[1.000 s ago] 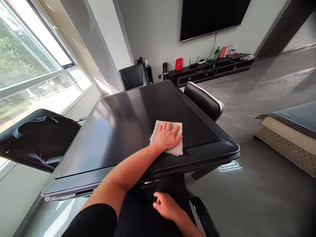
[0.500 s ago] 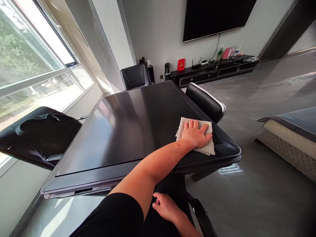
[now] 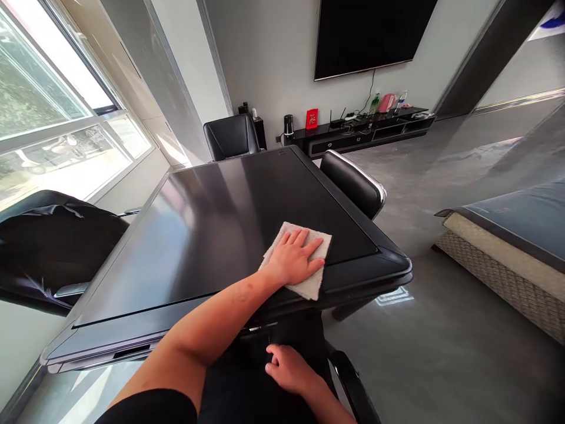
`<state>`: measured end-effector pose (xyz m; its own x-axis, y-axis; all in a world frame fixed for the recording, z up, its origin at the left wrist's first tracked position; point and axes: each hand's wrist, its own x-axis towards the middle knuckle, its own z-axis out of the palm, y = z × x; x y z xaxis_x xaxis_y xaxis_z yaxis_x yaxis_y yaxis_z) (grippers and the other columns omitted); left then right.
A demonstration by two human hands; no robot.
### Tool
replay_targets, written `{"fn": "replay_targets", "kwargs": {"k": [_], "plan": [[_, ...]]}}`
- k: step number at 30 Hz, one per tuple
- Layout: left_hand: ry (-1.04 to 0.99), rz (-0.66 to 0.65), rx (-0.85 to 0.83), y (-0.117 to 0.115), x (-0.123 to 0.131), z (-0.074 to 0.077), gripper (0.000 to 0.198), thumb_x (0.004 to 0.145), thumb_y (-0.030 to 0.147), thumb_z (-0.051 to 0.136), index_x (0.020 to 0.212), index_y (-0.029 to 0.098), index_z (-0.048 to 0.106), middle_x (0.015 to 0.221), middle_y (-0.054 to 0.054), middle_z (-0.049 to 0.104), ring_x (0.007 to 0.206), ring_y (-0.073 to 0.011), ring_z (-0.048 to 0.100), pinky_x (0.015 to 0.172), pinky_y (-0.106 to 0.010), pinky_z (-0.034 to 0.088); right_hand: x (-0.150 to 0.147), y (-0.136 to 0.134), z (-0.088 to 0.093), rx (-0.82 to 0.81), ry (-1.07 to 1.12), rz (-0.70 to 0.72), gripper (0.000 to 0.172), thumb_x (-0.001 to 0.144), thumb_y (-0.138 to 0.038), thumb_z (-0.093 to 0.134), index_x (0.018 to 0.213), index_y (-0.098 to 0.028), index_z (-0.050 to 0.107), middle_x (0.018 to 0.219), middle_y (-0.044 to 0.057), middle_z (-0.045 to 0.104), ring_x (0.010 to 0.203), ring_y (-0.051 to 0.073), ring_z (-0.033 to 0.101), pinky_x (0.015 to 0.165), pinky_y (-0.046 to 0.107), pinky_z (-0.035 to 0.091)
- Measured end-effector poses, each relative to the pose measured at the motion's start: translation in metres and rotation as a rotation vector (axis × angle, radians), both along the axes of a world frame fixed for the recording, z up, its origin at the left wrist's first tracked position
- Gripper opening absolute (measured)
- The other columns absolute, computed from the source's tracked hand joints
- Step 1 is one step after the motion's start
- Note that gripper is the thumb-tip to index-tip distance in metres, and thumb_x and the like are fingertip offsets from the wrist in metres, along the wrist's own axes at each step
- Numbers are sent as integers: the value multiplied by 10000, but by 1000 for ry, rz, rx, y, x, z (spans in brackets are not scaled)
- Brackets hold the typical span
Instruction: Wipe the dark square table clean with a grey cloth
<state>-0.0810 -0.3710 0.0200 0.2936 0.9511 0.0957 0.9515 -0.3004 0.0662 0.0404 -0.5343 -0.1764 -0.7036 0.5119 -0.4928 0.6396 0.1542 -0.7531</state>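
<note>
A person is wiping a dark, glossy rectangular table point(image 3: 200, 235) with a folded off-white terry cloth point(image 3: 315, 282). The cloth is lying flat on the tabletop, close to the table's near edge and toward its right-hand corner. The person's left hand point(image 3: 293, 258) is pressing down on the cloth, palm down, with its fingers point(image 3: 300, 238) spread and extended rather than clenched, so the cloth is pinned beneath them, not gripped. The bare left forearm is stretching across the near edge of the table. The right hand point(image 3: 288, 370) is resting below that edge against dark fabric, its fingers loosely curled and not grasping anything that can be seen. Black leather chairs are standing around the table: one point(image 3: 230, 137) is at the far end, one point(image 3: 353, 182) is tucked beside the right edge, and a large one point(image 3: 50, 247) is beside the left edge. A tall window point(image 3: 44, 88) is running along the wall to the left of the table. Beyond the far end, a low black media console point(image 3: 357, 132) is standing against the wall, holding a red card point(image 3: 311, 118), a router point(image 3: 336, 122) and bottles point(image 3: 374, 104), while a black wall-mounted television point(image 3: 371, 35) is hanging above it. To the right of the table, a padded bench with a woven base point(image 3: 498, 253) is sitting on the grey floor.
</note>
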Motion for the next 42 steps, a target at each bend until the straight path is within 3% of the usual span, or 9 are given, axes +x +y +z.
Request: {"fn": "replay_targets", "kwargs": {"k": [7,17,22,26,30,36,42], "plan": [[44,146,-11,-70,-104,-5,702,1215,655,431,1823,305,441,1889,-164,368,1744,-396,360,1444,-608,284,2,1,5,-19,-2,17,587,996,-230,675,1566,-114,745,1264,140,851,1207,301,786,1019,346,537],[101,557,-20,-191,-250,-17,716,1204,617,325,1832,287,421,1911,-117,336,1770,-384,317,1446,-626,278,3,-1,7,-4,-7,14,491,1043,-213,692,1523,-150,774,1223,103,859,1202,265,781,1000,318,529],[106,685,-38,-230,-292,-20,777,1201,630,205,1838,231,400,1904,-151,342,1784,-377,278,1445,-610,264,3,-2,-2,-1,10,16,486,1042,-203,691,1518,-142,770,1210,100,859,1167,258,793,987,318,527],[131,716,-45,-227,-282,-19,760,1204,617,225,1839,236,395,1901,-164,342,1785,-400,260,1427,-631,295,1,-3,-10,-12,18,23,484,1052,-215,694,1529,-172,763,1238,101,855,1202,259,788,1021,320,518],[159,735,-43,-203,-250,-15,719,1211,581,302,1831,232,405,1886,-175,364,1769,-419,285,1413,-628,316,0,-3,-11,-13,18,34,475,1067,-227,690,1534,-177,759,1241,108,849,1210,269,778,1022,327,514],[121,536,-14,-143,-179,-5,695,1209,582,430,1808,230,437,1864,-195,389,1744,-412,327,1418,-634,311,1,-3,-23,-43,34,35,483,1089,-225,646,1561,-163,729,1198,92,843,1146,243,781,1017,319,527],[62,393,7,-78,-106,-2,819,1160,770,469,1784,240,469,1830,-218,414,1716,-446,356,1410,-639,312,0,0,-33,-46,46,46,562,1018,-276,627,1561,-194,748,1180,111,848,1152,295,795,1023,371,565]]}}
